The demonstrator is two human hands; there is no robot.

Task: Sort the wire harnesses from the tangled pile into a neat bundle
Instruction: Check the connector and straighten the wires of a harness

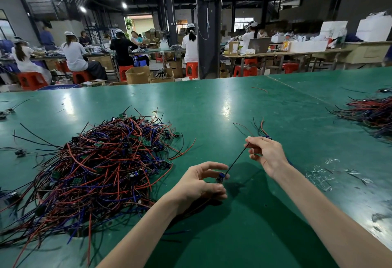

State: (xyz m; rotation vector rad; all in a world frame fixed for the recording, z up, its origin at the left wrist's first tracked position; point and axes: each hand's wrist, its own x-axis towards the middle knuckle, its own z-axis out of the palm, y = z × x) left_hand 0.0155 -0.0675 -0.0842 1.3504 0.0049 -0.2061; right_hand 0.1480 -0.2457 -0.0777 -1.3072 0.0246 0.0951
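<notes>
A big tangled pile of red, black and blue wire harnesses [101, 166] with small green boards lies on the green table [212, 106], left of my hands. My left hand [203, 183] pinches the small blue connector end of one harness [220, 177]. A black wire [235, 159] runs taut from there up to my right hand [265, 153], which pinches it between thumb and fingers. That hand also holds a few more wires whose red and black ends [262, 125] stick up behind it.
A second heap of harnesses [369, 113] lies at the table's right edge. Stray single harnesses [20, 152] sit at far left, a loose red wire [259, 89] farther back, clear plastic scraps [324, 174] at right. Seated workers and benches are beyond the table.
</notes>
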